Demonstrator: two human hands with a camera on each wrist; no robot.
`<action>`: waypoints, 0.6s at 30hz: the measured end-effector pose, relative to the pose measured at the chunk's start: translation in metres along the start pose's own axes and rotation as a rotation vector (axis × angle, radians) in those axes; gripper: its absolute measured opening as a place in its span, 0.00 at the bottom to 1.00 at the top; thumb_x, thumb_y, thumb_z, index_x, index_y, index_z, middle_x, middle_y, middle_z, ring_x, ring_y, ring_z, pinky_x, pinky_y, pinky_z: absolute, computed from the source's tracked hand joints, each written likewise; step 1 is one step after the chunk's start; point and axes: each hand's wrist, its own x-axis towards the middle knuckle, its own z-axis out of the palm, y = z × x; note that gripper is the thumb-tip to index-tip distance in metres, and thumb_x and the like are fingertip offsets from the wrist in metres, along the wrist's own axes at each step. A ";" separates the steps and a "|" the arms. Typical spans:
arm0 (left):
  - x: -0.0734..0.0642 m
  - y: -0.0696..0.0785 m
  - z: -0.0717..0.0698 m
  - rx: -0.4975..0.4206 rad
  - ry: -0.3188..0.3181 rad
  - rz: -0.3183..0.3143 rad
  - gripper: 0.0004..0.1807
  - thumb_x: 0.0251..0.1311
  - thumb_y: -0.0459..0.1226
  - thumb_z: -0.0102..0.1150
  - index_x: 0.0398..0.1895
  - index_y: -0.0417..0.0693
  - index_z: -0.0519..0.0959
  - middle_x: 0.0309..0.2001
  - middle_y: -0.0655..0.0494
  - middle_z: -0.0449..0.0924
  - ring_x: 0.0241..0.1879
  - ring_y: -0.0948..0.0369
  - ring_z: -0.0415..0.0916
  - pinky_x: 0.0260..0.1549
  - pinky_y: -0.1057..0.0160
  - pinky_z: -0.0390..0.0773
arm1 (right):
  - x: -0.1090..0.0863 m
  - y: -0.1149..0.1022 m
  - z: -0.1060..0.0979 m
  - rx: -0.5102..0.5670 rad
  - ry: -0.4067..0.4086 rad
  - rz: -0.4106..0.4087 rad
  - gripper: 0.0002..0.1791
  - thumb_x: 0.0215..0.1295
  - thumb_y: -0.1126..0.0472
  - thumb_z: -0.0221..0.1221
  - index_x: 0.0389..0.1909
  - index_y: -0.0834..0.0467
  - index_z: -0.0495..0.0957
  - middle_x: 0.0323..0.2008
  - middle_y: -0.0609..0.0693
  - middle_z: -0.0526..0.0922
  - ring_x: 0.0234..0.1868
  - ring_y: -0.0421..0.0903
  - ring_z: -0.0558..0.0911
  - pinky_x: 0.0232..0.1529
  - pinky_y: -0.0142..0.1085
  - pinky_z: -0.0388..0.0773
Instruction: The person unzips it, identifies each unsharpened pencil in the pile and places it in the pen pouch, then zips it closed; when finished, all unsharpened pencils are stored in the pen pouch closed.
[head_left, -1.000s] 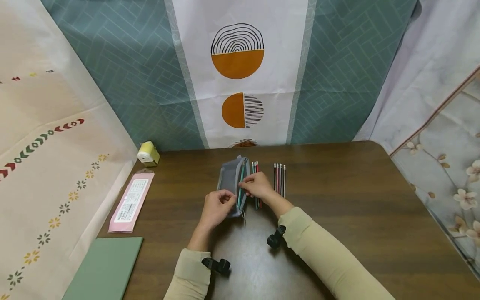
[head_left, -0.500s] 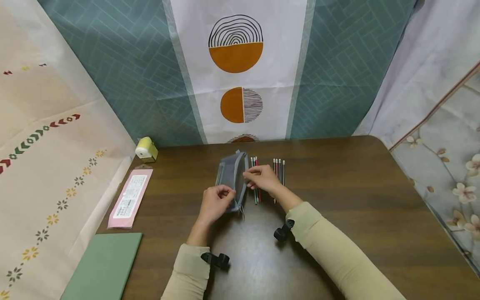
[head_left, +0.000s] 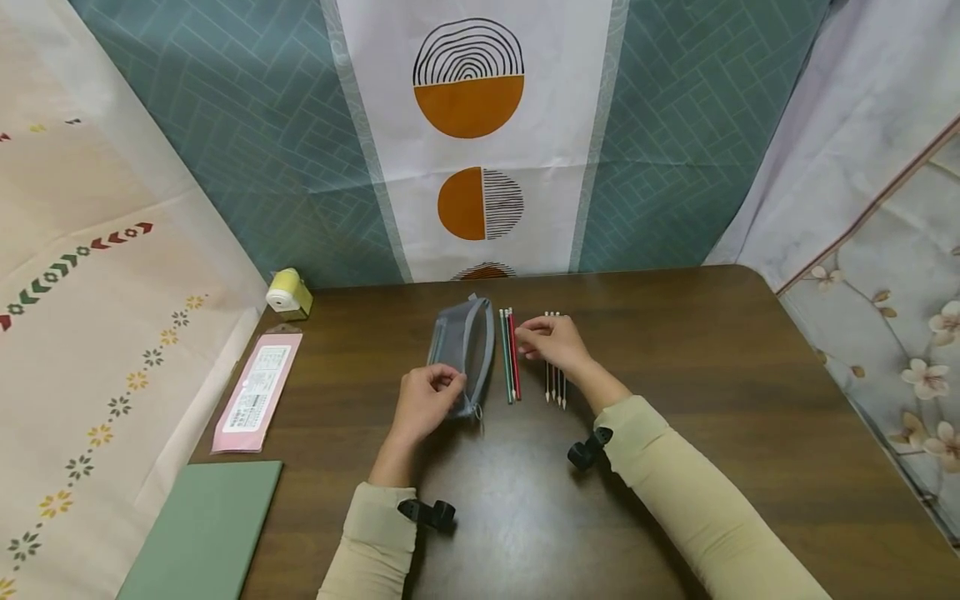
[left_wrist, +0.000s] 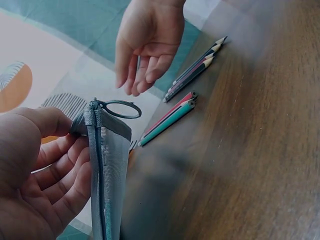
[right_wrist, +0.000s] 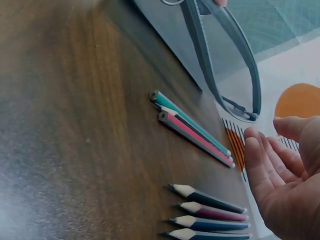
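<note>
My left hand (head_left: 427, 398) pinches the near end of a grey mesh pencil case (head_left: 450, 333) by its zipped edge. The case's mouth gapes toward the right, and the ring of its zip pull (left_wrist: 122, 109) hangs at the near end. Some green shows through the mesh low in the left wrist view. My right hand (head_left: 557, 343) hovers over the table with loosely bent fingers and nothing in them. It is between three pencils (right_wrist: 192, 130), green, dark and red, beside the case, and a row of several sharpened dark pencils (right_wrist: 212, 217) that it partly covers in the head view.
At the back left stands a yellow and white pencil sharpener (head_left: 289, 293). A pink packet with a white label (head_left: 257, 392) lies in front of it, and a green board (head_left: 206, 525) lies at the left front. Patterned cloths hang behind the table (head_left: 712, 375) and at both sides.
My right hand has moved from the case's mouth to the right, over the pencils. The teal pencil it held there has left its fingers. My left hand keeps its pinch on the case.
</note>
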 end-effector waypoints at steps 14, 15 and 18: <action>0.001 -0.002 -0.002 0.003 0.010 0.001 0.04 0.61 0.31 0.66 0.30 0.38 0.85 0.21 0.53 0.82 0.18 0.66 0.76 0.19 0.67 0.75 | 0.004 0.018 0.017 -0.324 0.041 -0.083 0.11 0.65 0.65 0.67 0.44 0.67 0.84 0.35 0.58 0.88 0.27 0.47 0.86 0.31 0.37 0.84; 0.000 -0.002 -0.002 0.003 0.009 -0.002 0.04 0.61 0.31 0.66 0.30 0.38 0.85 0.21 0.52 0.82 0.18 0.65 0.76 0.19 0.67 0.75 | 0.004 0.018 0.018 -0.357 0.051 -0.087 0.10 0.65 0.65 0.67 0.43 0.67 0.84 0.35 0.57 0.88 0.26 0.46 0.86 0.31 0.37 0.83; -0.001 -0.002 -0.002 0.001 0.009 -0.007 0.04 0.61 0.31 0.66 0.30 0.38 0.85 0.21 0.52 0.82 0.18 0.65 0.76 0.19 0.67 0.76 | 0.003 0.020 0.020 -0.421 0.068 -0.087 0.10 0.63 0.66 0.68 0.42 0.68 0.84 0.33 0.57 0.86 0.26 0.45 0.85 0.31 0.37 0.83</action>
